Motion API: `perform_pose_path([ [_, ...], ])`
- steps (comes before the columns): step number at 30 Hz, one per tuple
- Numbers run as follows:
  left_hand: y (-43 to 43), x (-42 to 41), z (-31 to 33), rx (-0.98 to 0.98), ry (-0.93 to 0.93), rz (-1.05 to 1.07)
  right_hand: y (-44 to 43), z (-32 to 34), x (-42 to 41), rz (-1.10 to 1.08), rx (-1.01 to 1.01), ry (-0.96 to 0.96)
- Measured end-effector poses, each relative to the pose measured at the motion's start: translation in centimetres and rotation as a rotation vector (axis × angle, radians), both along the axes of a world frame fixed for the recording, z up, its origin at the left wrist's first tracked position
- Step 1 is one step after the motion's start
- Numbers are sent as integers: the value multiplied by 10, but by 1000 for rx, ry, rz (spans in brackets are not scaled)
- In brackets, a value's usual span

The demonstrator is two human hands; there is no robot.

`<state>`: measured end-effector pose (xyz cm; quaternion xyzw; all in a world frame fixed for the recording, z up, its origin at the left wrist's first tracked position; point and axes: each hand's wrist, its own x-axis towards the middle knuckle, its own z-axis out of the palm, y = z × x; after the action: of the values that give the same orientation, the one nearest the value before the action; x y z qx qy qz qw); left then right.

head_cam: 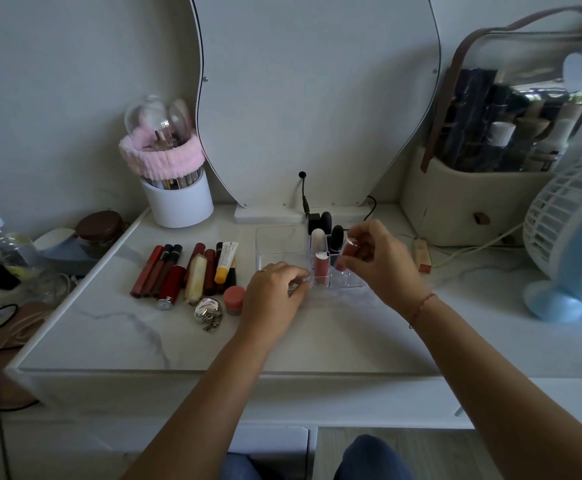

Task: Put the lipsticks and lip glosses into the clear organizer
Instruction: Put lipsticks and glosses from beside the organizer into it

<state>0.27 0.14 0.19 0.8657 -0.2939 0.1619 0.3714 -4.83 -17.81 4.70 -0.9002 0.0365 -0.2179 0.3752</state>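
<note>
Sitting in the middle of the frame on the white marble table [116,337] was the clear organizer [282,261]. Its small slots held a pink lip gloss [321,266] at the front, a white-capped tube [318,239] behind it, and some black lipsticks [331,230] at the back. The organizer's wide left part looked bare. Its clear walls were hard to see against the table.

The right hand [383,261] was pinched shut on a reddish lipstick [348,252] with a shiny cap, tilted over a front slot. Fingers hid the tube's middle, so I could not tell if its bottom was inside the slot. The left hand [275,292] was curled on the organizer's front edge, fingers together; how tight it held I could not tell.

To the left lay a row of lipsticks and glosses [178,271] flat on the table, with a small pink jar [234,299] and a silver keyring thing [208,311] near them.

In the upper left a white cup [178,202] held brushes under a pink headband [161,157]. On the right, a beige case [473,202] held bottles, blurry behind its clear top. A blue and white fan [570,244] was cut off at the right edge.
</note>
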Motion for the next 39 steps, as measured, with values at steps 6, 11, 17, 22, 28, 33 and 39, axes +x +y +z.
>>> perform_pose_path([
  [6,0,0,0,0,-6,11,3,-7,2,-11,-75,-44],
  [11,-1,-1,0,7,-10,4,3,-12,2,-5,-143,-49],
  [17,0,-1,1,1,-6,3,-8,-7,-1,-73,-34,-135],
  [22,0,-1,1,-7,-3,-5,-47,4,0,-256,65,-140],
  [28,-1,0,0,-20,5,6,-67,1,14,11,-194,302],
  [33,-1,1,-1,-21,13,13,-70,4,25,77,-274,419],
  [39,-1,2,-2,-14,1,13,-67,6,26,94,-270,388],
])
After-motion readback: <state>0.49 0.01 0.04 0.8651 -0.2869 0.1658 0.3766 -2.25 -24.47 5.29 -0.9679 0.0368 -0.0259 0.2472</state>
